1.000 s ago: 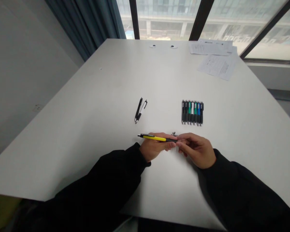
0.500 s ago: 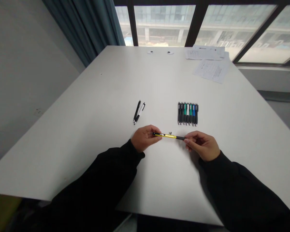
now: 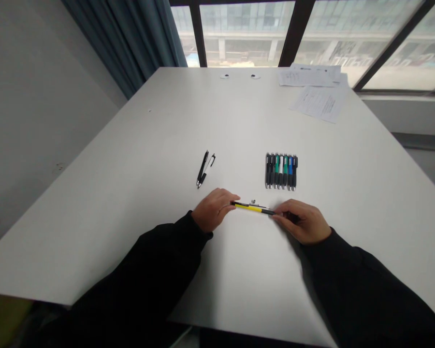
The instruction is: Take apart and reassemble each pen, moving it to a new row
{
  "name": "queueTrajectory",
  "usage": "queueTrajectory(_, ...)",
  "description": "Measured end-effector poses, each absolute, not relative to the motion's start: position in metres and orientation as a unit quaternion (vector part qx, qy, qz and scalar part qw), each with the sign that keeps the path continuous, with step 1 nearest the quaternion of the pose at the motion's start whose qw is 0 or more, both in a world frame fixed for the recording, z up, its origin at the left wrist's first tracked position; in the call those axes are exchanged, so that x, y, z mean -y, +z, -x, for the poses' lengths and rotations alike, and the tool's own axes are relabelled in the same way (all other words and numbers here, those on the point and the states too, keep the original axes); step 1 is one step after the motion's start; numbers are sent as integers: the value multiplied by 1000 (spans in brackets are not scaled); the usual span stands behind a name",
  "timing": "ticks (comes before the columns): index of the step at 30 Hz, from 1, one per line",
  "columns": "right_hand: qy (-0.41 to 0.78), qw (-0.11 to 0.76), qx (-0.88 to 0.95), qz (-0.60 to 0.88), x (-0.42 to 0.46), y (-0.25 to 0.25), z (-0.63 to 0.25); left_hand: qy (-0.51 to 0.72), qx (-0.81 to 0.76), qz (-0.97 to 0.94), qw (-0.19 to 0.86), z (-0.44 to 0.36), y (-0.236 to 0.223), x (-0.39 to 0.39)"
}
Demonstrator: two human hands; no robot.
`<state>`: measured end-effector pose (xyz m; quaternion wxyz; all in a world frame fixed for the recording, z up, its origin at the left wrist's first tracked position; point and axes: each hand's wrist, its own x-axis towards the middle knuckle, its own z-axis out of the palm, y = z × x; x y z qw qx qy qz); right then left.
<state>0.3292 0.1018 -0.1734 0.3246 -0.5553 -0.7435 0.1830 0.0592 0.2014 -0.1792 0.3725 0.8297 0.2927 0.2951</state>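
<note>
While both ends are held, the slim yellow-and-black plastic-looking pen (image 3: 252, 208) lies crosswise over the flat white tabletop (image 3: 148, 193) (whether touching it, cannot tell). Left hand (image 3: 213, 210), nine o'clock: thumb and fingers pinching the clip end. Right hand (image 3: 304, 222), three o'clock: fingertips pinching the black grip end. Handling estimate: light, stiff, unlikely to break; smooth yellow barrel may slip, so black grip should be the surer hold. Small silvery metal-looking piece (image 3: 253, 201) just beside, twelve o'clock; easily knocked.
</note>
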Motion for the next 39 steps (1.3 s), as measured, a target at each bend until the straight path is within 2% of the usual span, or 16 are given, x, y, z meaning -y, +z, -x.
queueTrajectory(22,155,324,735,575,-101,-176,-327,343,-283,-862,243,-62,-187,-201)
queueTrajectory(39,166,334,719,586,-99,-175,-326,322,-300,-859,262,-60,-183,-199)
